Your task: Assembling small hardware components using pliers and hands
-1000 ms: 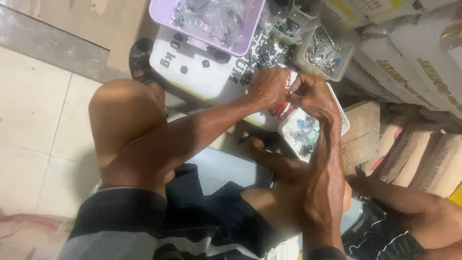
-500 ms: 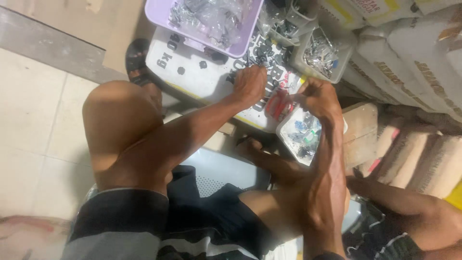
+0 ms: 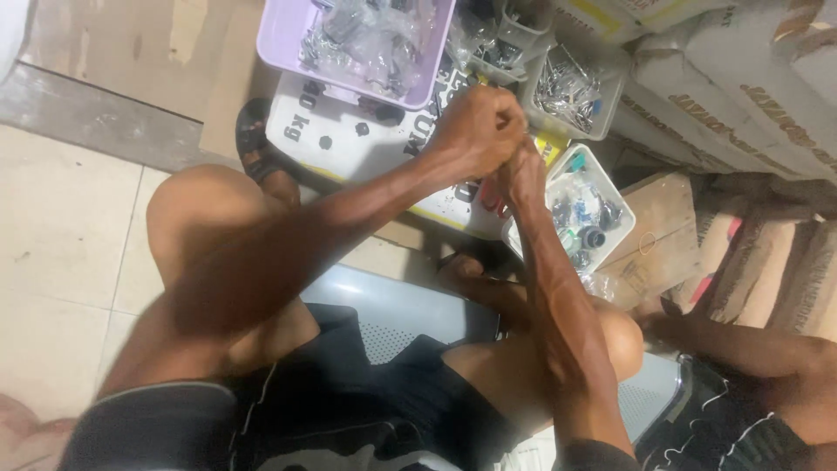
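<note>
On the tiled floor (image 3: pixel 61 235), we're working both hands together: left hand (image 3: pixel 478 131) fisted over the right hand (image 3: pixel 523 170), fingers pinching something tiny, probably light and stiff.

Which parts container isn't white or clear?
The lilac tub at the top, holding clear bags of parts. The square tray right of the hands and the bin above it are white or translucent.

A lilac plastic basket (image 3: pixel 292 35) with clear bags stands at the top. Right of the basket are grey sacks (image 3: pixel 741 96). Below it lie a black sandal (image 3: pixel 255 144) and beige floor tiles (image 3: pixel 61 227).
</note>
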